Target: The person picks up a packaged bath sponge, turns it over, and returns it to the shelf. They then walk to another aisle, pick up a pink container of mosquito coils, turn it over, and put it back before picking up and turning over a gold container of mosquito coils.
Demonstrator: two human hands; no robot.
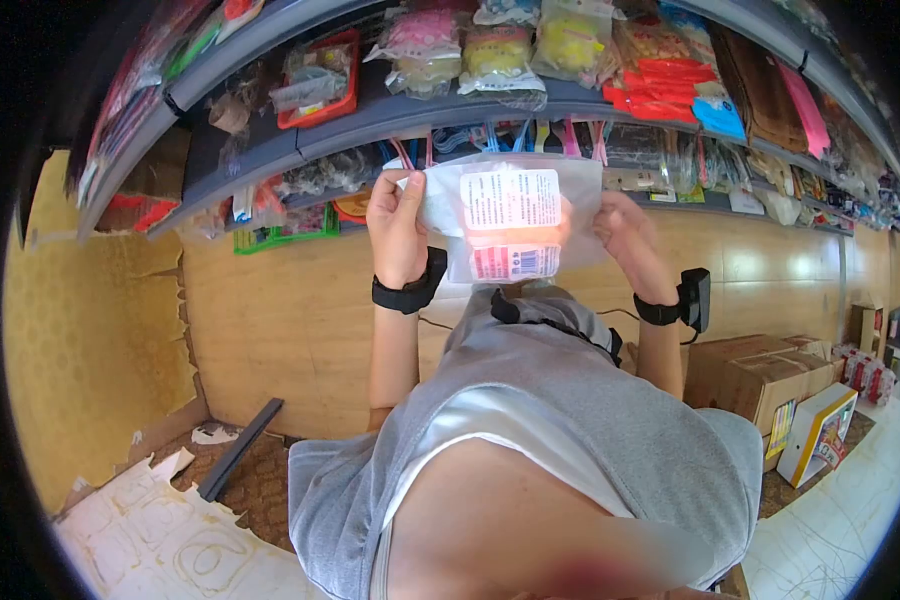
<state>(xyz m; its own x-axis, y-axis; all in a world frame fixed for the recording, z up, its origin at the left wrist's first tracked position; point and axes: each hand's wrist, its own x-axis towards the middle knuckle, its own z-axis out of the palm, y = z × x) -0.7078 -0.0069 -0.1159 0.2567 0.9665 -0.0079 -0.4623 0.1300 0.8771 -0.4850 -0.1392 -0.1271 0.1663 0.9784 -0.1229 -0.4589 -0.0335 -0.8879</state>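
Note:
A clear plastic package point(515, 222) with white printed labels, a barcode and something orange-pink inside is stretched between my two hands, in front of the shelves. My left hand point(398, 222) pinches its left edge, the thumb on the near face. At the right edge, my right hand point(630, 238) holds the plastic with bent fingers, slightly blurred. Each wrist wears a black strap.
Shelves point(370, 130) with bagged goods run across the top. A red basket point(320, 80) stands on the upper shelf, a green basket point(288, 232) below. Cardboard boxes point(750, 375) stand at the right, and a dark bar point(240, 450) lies at the lower left.

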